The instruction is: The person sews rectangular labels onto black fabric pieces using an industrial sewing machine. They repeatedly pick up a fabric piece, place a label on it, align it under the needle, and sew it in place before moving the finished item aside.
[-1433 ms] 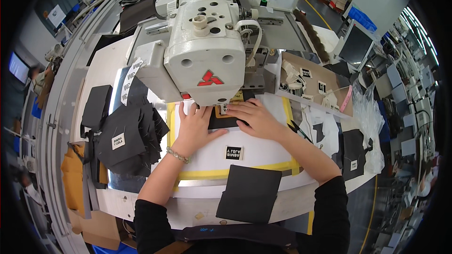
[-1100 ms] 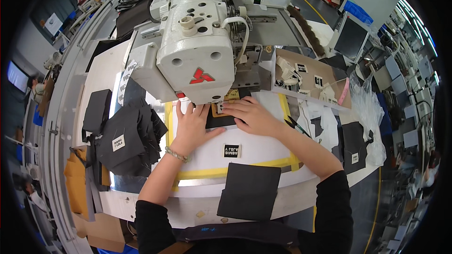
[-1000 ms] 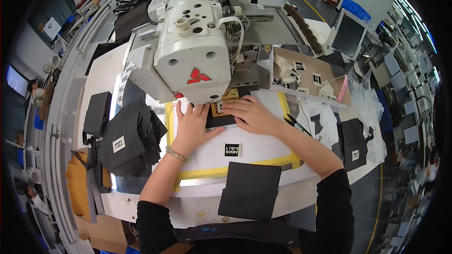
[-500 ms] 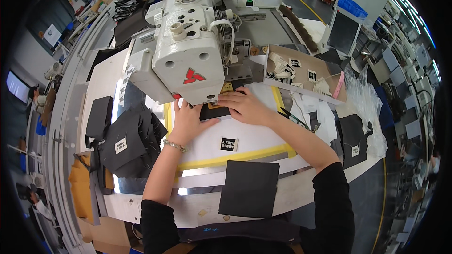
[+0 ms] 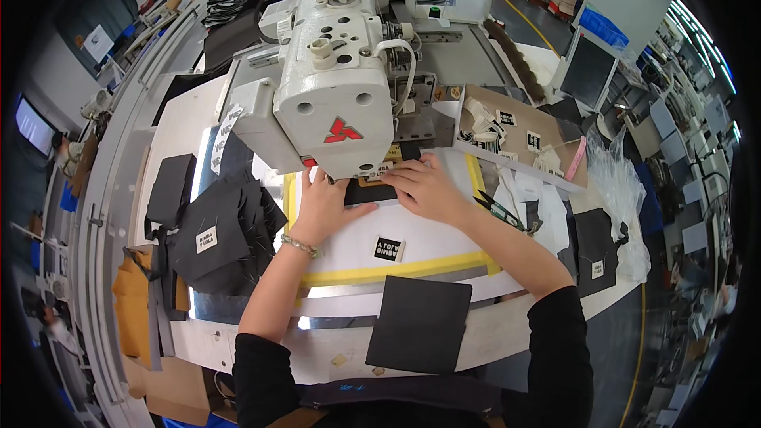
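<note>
Under the head of a white sewing machine (image 5: pixel 337 111) lies a dark fabric piece (image 5: pixel 371 194) on a white sheet (image 5: pixel 333 257) edged with yellow tape. My left hand (image 5: pixel 323 206) rests on the fabric's left end, fingers and thumb spread. From the right, my right hand (image 5: pixel 428 190) reaches in with its fingers stretched out beside a small light label (image 5: pixel 376 172) on the fabric. Its fingertips partly cover that label and the tan clamp frame around it. Closer to me, a loose black-and-white label (image 5: pixel 388 250) sits on the white sheet.
A square black fabric piece (image 5: pixel 420 323) lies at the table's near edge. Labelled black pieces (image 5: pixel 214 230) are heaped at left. To the right are a cardboard box (image 5: pixel 519 160) of labels, thread snips (image 5: pixel 501 212), paper scraps (image 5: pixel 551 210) and a clear plastic bag (image 5: pixel 622 190).
The view has shifted slightly. My right fingers have drawn back a little to the right, and the label under the machine head now shows. My left hand stays on the fabric.
</note>
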Motion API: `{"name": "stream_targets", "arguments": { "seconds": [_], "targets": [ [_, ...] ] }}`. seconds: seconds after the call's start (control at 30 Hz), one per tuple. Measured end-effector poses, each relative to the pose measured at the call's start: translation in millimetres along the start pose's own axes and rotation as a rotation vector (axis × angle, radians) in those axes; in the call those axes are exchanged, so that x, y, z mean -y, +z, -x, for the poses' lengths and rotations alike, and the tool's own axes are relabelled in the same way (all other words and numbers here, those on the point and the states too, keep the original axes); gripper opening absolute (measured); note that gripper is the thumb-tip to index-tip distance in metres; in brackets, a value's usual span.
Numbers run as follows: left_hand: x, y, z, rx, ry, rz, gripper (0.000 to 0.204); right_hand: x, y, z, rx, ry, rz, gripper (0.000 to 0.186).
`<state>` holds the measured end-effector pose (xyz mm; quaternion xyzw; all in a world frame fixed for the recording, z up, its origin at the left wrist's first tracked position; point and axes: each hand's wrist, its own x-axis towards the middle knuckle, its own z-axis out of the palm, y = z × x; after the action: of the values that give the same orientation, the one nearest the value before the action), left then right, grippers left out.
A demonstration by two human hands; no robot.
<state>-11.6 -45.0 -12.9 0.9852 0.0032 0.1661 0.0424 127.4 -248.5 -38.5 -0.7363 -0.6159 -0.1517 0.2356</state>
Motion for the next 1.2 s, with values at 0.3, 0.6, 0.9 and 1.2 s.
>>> {"name": "stream_targets", "arguments": {
  "seconds": [0.3, 0.6, 0.9, 1.2],
  "targets": [
    [1, -1, 0, 0.098, -0.032, 0.014, 0.075, 0, -18, 8, 0.114, -0.046, 0.019, 0.039],
    [27, -24, 26, 0.091, 0.036, -0.016, 0.073, 34, -3, -2, 0.157, -0.033, -0.087, 0.039],
    [31, -18, 23, -0.011, 0.289, 0.067, 0.035, 39, -3, -6, 0.116, -0.063, -0.069, 0.024],
    [39, -14, 11, 0.026, 0.366, 0.116, 0.025, 40, -4, -6, 0.165, -0.029, -0.089, 0.022]
  ]
}}
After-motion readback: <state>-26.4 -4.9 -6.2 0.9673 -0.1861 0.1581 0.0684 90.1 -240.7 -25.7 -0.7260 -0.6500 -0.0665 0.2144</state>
